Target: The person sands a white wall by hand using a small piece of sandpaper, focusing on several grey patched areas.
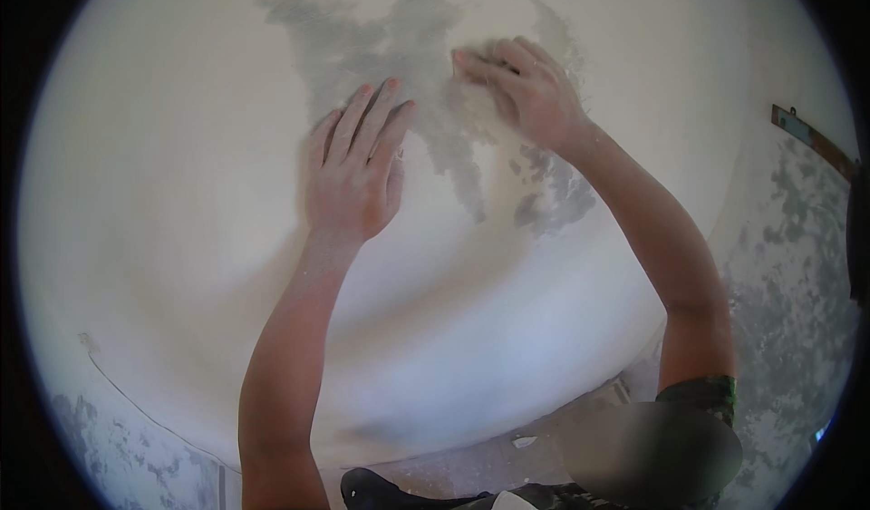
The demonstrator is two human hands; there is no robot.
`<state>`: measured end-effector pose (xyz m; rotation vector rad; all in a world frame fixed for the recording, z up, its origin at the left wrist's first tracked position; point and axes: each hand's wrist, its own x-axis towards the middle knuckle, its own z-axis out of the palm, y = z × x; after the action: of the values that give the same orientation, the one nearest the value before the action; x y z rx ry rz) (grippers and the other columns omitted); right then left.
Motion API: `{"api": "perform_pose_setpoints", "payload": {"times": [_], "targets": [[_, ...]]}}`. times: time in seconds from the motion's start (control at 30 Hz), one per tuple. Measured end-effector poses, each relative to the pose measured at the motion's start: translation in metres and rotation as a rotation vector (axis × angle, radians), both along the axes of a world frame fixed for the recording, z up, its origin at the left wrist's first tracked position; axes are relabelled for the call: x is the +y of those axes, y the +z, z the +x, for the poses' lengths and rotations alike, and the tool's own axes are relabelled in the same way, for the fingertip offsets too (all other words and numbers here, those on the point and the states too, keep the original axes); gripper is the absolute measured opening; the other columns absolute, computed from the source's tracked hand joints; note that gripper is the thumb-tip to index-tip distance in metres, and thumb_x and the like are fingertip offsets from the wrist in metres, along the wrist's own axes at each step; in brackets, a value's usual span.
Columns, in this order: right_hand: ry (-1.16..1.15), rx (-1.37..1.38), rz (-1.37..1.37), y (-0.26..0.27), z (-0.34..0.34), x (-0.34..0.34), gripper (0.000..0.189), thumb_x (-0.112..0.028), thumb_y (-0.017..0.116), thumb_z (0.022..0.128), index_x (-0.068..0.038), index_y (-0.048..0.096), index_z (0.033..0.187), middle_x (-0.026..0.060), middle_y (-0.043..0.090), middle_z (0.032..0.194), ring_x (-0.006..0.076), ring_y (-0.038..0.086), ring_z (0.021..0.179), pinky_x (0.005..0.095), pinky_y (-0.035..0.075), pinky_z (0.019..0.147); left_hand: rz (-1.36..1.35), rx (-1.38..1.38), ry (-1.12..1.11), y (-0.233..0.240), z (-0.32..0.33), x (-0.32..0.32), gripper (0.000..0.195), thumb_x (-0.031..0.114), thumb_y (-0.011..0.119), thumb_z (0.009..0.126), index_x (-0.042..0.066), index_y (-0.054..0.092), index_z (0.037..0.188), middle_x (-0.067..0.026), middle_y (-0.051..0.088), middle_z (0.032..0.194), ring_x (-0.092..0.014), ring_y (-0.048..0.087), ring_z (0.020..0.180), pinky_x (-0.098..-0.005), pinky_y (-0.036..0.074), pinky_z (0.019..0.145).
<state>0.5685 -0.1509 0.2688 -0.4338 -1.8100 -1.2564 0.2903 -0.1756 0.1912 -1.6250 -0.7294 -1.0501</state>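
A pale plastered wall (204, 190) fills most of the view, with grey patches (360, 44) showing in its upper middle. My left hand (357, 163), coated in whitish dust, rests against the wall just below the largest patch. Its fingers point upward, slightly spread, and hold nothing. To the right, my right hand (537, 92) is at the wall between that patch and a smaller grey one (557, 190). Its thumb reaches left and its other fingers are bent. Blur and the hand itself hide whether something thin lies under or between those fingers.
Mottled grey-white surface (788, 272) runs down the right side, with a rusty metal strip (809, 136) jutting above it. A thin cable (143, 411) trails at lower left. Below the wall is dusty floor (469, 466) with a white scrap (524, 442).
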Motion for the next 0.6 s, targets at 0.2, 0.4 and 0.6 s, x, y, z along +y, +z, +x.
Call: {"api": "perform_pose_setpoints", "payload": {"times": [0.2,0.4,0.6], "targets": [[0.046,-0.290,-0.013,-0.022,-0.017,0.001,0.041,-0.005,0.073,0.083,-0.013,0.076,0.123,0.0047,0.070,0.111,0.0278,0.067,0.098,0.0420,0.057,0.088,0.055,-0.014,-0.012,-0.001,-0.003,0.001,0.053,0.011,0.063,0.094,0.017,0.063,0.147,-0.0016,0.052,0.165,-0.023,0.048,0.152,-0.0470,0.038,0.121],[0.071,-0.029,0.014,0.018,-0.004,0.002,0.048,-0.004,0.075,0.082,-0.014,0.074,0.129,0.0065,0.073,0.116,0.0293,0.069,0.106,0.0437,0.057,0.095,0.050,0.002,-0.023,0.000,0.002,-0.001,0.049,0.012,0.062,0.095,0.016,0.064,0.144,-0.0023,0.054,0.164,-0.024,0.048,0.152,-0.0478,0.040,0.119],[-0.060,-0.060,-0.090,0.025,0.000,-0.005,0.048,-0.004,0.074,0.083,-0.014,0.074,0.130,0.0065,0.072,0.121,0.0284,0.068,0.110,0.0419,0.057,0.097,0.050,0.011,-0.073,0.000,-0.002,0.002,0.052,0.009,0.061,0.095,0.014,0.063,0.146,-0.0056,0.056,0.162,-0.028,0.051,0.150,-0.0494,0.039,0.119]]}}
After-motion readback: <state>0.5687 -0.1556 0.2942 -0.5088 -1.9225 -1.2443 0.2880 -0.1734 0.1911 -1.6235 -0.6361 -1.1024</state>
